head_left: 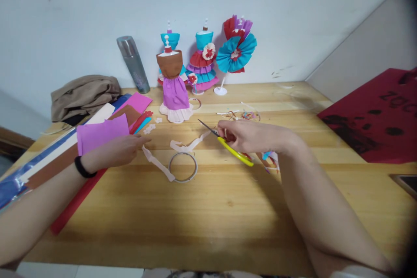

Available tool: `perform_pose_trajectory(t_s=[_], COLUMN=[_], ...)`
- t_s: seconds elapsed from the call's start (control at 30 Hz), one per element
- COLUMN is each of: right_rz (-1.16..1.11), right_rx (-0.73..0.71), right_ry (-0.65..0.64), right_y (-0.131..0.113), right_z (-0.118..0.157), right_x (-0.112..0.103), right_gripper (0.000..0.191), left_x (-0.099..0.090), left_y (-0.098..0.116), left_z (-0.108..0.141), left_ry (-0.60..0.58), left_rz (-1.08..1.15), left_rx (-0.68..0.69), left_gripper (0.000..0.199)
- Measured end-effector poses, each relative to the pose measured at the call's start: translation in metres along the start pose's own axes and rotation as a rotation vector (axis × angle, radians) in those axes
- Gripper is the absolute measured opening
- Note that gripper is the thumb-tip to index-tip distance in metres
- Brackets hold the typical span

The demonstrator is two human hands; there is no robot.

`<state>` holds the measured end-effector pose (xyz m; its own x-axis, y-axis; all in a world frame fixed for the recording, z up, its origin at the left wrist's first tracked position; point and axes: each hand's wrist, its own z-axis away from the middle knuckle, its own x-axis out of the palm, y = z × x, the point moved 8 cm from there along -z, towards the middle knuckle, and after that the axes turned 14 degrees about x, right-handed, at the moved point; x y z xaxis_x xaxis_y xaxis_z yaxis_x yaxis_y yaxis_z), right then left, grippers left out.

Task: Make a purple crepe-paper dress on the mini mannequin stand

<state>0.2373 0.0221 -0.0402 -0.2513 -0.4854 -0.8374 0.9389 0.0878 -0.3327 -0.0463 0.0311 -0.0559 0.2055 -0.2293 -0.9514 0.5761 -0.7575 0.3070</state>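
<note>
My right hand (239, 134) is closed around a pair of scissors (236, 151) with yellow handles, their dark blades pointing to the far left. By its fingertips is one end of a thin white paper strip (185, 147). My left hand (132, 145) reaches over the edge of a purple crepe paper sheet (102, 134), fingers stretched to the right. Just below those fingers lies another white strip (158, 164); whether they touch it I cannot tell. Between the hands a roll of tape (170, 167) lies flat. Small white paper flowers (150, 129) sit beyond my left fingertips.
Several small dress forms in crepe paper dresses (176, 91) stand near the wall, beside a tilted-looking flask (134, 67). Folded brown cloth (86, 95) and coloured paper sheets (54, 167) fill the left. Scraps (249, 115) lie behind my right hand; a red bag (374, 117) stands right.
</note>
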Motion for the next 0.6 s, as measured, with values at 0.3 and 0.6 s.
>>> perform_pose_trajectory(t_s=[0.3, 0.6], right_rz=[0.005, 0.072], right_rx=[-0.044, -0.013], right_ry=[0.034, 0.015], right_y=[0.001, 0.011], right_z=[0.002, 0.01], right_x=[-0.008, -0.012], right_gripper=[0.033, 0.007], left_x=[0.025, 0.03], left_y=[0.048, 0.033], left_z=[-0.081, -0.115], left_ry=[-0.032, 0.033], left_rz=[0.065, 0.215], left_rx=[-0.034, -0.02], left_gripper=[0.023, 0.016])
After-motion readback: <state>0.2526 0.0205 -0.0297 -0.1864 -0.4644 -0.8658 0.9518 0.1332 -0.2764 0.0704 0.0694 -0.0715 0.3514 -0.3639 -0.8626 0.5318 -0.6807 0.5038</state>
